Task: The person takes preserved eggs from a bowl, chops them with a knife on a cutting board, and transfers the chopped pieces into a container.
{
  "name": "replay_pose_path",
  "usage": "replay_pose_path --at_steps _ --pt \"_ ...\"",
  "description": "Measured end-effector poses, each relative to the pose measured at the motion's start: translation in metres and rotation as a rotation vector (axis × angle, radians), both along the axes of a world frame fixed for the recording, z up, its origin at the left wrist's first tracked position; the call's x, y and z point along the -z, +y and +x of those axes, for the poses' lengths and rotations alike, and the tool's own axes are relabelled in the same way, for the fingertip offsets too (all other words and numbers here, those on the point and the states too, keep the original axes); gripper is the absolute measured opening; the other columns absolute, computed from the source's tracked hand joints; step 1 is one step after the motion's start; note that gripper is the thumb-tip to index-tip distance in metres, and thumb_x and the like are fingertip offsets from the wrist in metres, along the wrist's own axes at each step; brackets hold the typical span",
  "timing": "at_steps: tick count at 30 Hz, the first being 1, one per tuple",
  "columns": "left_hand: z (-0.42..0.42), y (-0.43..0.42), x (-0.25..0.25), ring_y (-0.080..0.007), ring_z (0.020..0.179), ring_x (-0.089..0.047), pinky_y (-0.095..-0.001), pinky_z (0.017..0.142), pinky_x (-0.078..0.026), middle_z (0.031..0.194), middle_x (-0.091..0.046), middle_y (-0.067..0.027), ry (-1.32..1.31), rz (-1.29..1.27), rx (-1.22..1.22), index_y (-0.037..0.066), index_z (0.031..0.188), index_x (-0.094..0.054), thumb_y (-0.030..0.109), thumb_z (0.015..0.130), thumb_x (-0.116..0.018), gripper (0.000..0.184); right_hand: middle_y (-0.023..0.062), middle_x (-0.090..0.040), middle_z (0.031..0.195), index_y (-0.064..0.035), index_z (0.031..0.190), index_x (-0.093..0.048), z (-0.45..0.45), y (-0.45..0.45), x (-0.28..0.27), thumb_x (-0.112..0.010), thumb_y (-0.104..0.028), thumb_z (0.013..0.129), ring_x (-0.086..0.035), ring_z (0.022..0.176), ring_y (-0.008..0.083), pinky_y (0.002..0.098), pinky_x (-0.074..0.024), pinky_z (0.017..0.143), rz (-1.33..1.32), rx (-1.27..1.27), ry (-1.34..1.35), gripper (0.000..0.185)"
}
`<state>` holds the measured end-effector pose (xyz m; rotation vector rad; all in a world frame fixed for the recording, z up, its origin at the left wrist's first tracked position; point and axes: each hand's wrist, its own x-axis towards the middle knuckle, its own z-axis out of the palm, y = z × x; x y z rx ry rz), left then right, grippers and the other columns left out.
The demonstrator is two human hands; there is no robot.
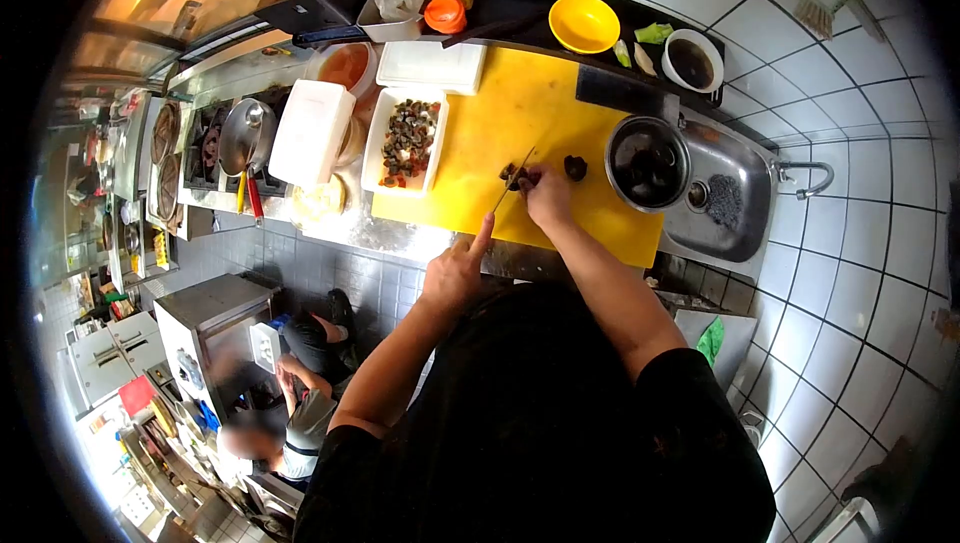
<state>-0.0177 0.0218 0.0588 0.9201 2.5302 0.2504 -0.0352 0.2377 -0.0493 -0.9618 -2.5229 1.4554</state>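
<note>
My left hand (455,271) is closed round the handle of a knife (508,190), its index finger stretched along it. The blade lies across a dark piece of food (514,178) on the yellow cutting board (500,108). My right hand (546,194) has its fingertips pressed on that dark piece, just right of the blade. Another dark piece (575,167) rests on the board to the right. Left of the knife, a white tray (372,158) holds chopped dark and reddish pieces. At the board's right edge, a metal bowl (648,205) holds dark pieces.
Beyond the bowl is a steel sink (745,233) with a faucet (815,179). A yellow bowl (584,24) and a white bowl (692,61) stand on the back shelf. A pan (247,133) is on the stove at left. A person (310,423) crouches at lower left.
</note>
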Motion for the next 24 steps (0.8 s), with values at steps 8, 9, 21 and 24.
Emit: replay_pose_path --at_steps 8,9,21,24 --pt "0.002 0.001 0.001 -0.0361 0.069 -0.069 -0.0503 0.064 -0.057 0.084 -0.066 -0.0181 0.010 0.044 0.034 0.023 0.166 -0.021 0.006 0.089 -0.057 0.086 0.0217 -0.074 0.096 0.0004 0.103 -0.068 -0.004 0.000 -0.022 -0.070 -0.009 0.090 -0.072 0.095 0.0389 0.0451 -0.0559 0.080 -0.007 -0.043 0.016 0.016" --pt "0.001 0.001 0.002 -0.0366 0.069 -0.069 -0.0505 0.064 -0.057 0.084 -0.066 -0.0186 0.000 0.039 0.033 0.023 0.166 -0.020 0.006 0.090 -0.056 0.086 0.0219 -0.074 0.097 0.0006 0.103 -0.069 -0.005 -0.001 -0.027 -0.068 -0.009 0.092 -0.071 0.096 0.0404 0.0471 -0.0556 0.081 0.013 -0.065 0.008 0.014" --pt "-0.015 0.015 0.022 -0.0357 0.068 -0.068 -0.0488 0.063 -0.057 0.085 -0.066 -0.0190 0.040 0.083 0.015 0.021 0.165 -0.022 0.008 0.091 -0.058 0.084 0.0210 -0.066 0.112 -0.0002 0.107 -0.067 0.022 0.018 -0.041 -0.066 -0.001 0.086 -0.063 0.110 0.0419 0.0472 -0.0522 0.093 0.433 -0.217 0.078 0.021" --pt "-0.010 0.015 0.003 -0.0363 0.065 -0.068 -0.0487 0.061 -0.056 0.083 -0.066 -0.0182 0.031 0.138 0.005 0.021 0.165 -0.024 0.008 0.091 -0.057 0.082 0.0205 -0.064 0.119 -0.0009 0.118 -0.065 0.026 0.039 -0.061 -0.065 0.000 0.087 -0.059 0.117 0.0420 0.0469 -0.0506 0.098 0.673 -0.114 0.121 0.031"
